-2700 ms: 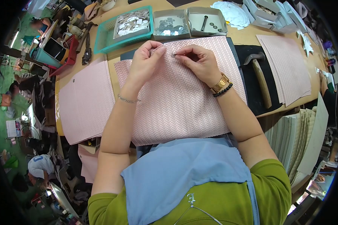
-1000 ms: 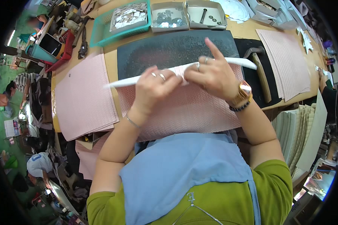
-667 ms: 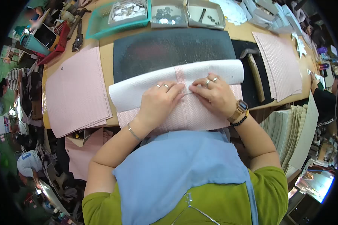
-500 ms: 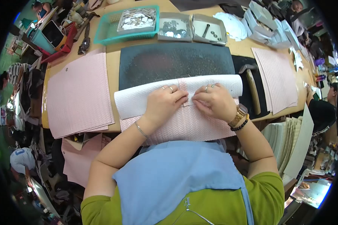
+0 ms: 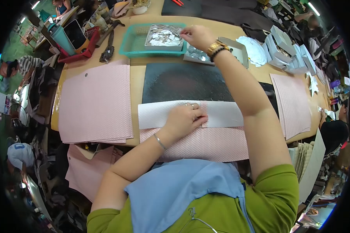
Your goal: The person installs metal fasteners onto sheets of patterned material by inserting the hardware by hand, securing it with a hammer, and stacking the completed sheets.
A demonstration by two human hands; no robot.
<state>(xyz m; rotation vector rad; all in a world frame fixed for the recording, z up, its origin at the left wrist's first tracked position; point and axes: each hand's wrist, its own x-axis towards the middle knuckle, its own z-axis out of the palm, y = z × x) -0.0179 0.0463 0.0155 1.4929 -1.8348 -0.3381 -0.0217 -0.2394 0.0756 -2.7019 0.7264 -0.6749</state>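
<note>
A pink woven-textured sheet point(image 5: 198, 144) lies in front of me, its far edge folded back to show a white backing point(image 5: 225, 114). A dark board point(image 5: 182, 83) is under its far side. My left hand point(image 5: 186, 119) rests on the fold, fingers closed and pinching the sheet at its middle seam. My right hand point(image 5: 200, 37) is stretched out to the far side, at the right edge of a small box of white pieces point(image 5: 164, 37). Its thumb and fingertips are pinched together; anything between them is too small to make out.
The small box sits in a teal basket point(image 5: 134, 44). Beside it are trays with metal parts point(image 5: 196, 53). Stacks of pink sheets lie left point(image 5: 95, 105) and right point(image 5: 291, 103). A hammer-like tool point(image 5: 109, 40) lies at the far left. Other people work at both sides.
My right hand has left the fold and reached forward to the small box of white pieces. My left hand stays on the fold. The view has shifted.
</note>
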